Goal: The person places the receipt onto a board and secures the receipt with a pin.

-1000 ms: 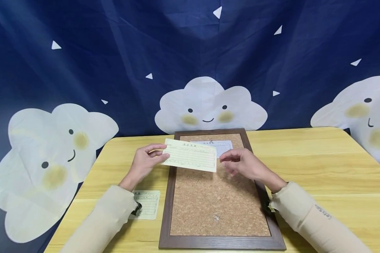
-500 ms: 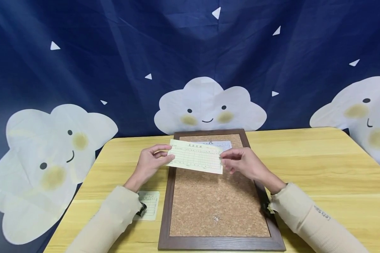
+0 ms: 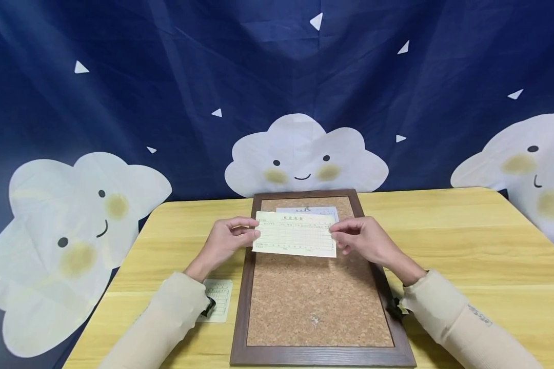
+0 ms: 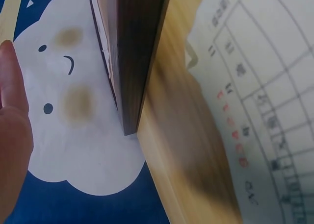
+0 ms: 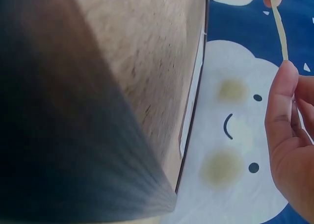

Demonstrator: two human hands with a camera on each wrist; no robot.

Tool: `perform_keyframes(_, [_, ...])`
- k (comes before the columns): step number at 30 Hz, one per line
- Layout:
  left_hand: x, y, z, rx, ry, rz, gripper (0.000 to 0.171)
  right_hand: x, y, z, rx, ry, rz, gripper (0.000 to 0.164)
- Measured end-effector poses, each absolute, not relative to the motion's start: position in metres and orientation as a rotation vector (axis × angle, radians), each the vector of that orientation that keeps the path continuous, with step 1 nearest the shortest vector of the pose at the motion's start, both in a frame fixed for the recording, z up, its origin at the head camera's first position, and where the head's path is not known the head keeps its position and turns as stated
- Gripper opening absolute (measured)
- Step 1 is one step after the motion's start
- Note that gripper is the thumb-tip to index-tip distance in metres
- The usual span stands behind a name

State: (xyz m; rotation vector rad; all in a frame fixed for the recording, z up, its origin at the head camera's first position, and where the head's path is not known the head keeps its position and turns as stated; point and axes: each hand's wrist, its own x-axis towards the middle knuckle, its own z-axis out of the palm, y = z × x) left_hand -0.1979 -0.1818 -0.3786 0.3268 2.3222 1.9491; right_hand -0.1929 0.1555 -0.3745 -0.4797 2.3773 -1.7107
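Observation:
A pale yellow printed form slip is held up over the upper part of the framed cork board. My left hand pinches its left end between thumb and fingers. At the right end my right hand pinches it the same way; the right wrist view shows the slip edge-on between that thumb and the fingers. Behind the slip, a white printed form lies on the cork near the top, partly covered. A small clip or pin sits at its upper edge, too small to tell which.
More yellow form slips lie on the wooden table left of the board, partly behind the left sleeve. The board's dark wooden frame is a raised edge. A pale mark shows low on the cork. A blue cloud-print curtain hangs behind.
The slip has moved right and slightly down, and now lies more level. The right hand, at first apart from the slip, has taken hold of its right end. The left hand has shifted right.

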Motion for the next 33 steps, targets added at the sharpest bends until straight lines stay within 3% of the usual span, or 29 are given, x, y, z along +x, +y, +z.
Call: perform_keyframes(33, [-0.206,-0.15,-0.391,0.397,2.387,1.528,0.037,-0.201,0.173,-0.38,-0.558,2.613,-1.186,0.014])
